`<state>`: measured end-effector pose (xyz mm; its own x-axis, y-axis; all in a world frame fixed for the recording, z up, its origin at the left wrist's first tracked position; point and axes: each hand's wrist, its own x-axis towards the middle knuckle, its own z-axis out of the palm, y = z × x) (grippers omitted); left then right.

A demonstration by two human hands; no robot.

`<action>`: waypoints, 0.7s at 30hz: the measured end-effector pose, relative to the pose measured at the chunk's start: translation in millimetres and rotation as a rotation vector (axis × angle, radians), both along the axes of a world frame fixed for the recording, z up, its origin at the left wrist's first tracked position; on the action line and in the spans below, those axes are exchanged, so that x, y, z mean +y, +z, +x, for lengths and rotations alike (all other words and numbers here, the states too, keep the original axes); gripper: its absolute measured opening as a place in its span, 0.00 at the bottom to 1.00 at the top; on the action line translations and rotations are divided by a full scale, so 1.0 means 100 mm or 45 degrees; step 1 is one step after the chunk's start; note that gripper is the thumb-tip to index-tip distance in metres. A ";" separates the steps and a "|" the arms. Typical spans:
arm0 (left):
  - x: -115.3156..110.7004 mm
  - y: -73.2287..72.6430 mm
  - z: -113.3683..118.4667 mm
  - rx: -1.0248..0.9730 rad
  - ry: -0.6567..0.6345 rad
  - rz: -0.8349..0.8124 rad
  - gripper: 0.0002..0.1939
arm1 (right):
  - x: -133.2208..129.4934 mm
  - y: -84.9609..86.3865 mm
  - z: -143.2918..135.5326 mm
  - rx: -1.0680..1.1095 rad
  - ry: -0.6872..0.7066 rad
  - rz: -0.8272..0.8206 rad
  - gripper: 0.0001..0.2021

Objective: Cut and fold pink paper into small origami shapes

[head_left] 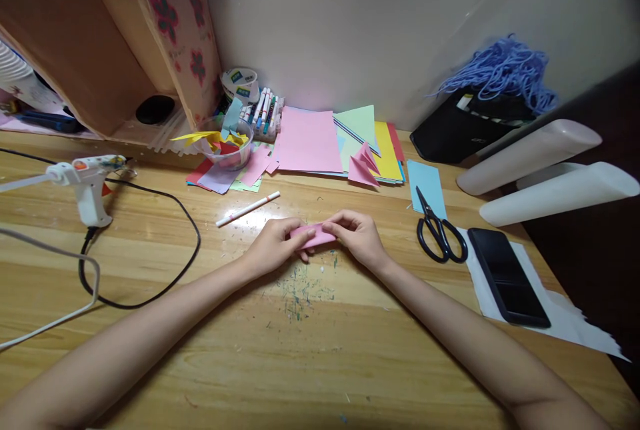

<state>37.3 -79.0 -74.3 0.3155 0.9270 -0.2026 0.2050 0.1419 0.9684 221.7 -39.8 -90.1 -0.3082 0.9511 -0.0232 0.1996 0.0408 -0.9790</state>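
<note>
A small folded piece of pink paper (319, 237) is held between my two hands over the middle of the wooden table. My left hand (275, 243) grips its left end, thumb on top and fingers underneath. At the right end, my right hand (359, 237) pinches the paper between thumb and fingers. A white marker pen (248, 209) lies just beyond my left hand. Behind my hands, a folded pink paper shape (364, 165) rests on sheets of coloured paper (310, 140). Black-handled scissors (436, 227) lie right of my right hand, partly on a light blue sheet (425, 180).
A white glue gun (91, 193) with a looping black cord stands at left. Near the wall are a plastic bowl of paper scraps (233, 157), several markers (263, 110) and a cardboard box (185, 50). A phone (507, 277), white rolls (555, 193) and blue yarn (505, 73) are at right.
</note>
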 end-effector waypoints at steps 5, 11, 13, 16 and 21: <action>0.00 0.02 -0.01 0.086 -0.024 0.066 0.18 | -0.02 0.01 0.00 0.015 0.050 0.016 0.07; 0.01 0.03 -0.02 0.261 -0.043 0.216 0.19 | -0.03 0.03 -0.01 0.073 0.085 -0.006 0.07; 0.01 0.03 -0.02 0.264 -0.043 0.220 0.18 | -0.03 0.03 -0.01 0.068 0.076 -0.014 0.07; 0.00 0.04 -0.01 0.260 -0.048 0.221 0.18 | -0.03 0.02 -0.02 0.065 0.069 -0.022 0.08; 0.01 0.04 -0.01 0.265 -0.069 0.244 0.18 | -0.03 0.03 -0.02 0.067 0.074 -0.042 0.08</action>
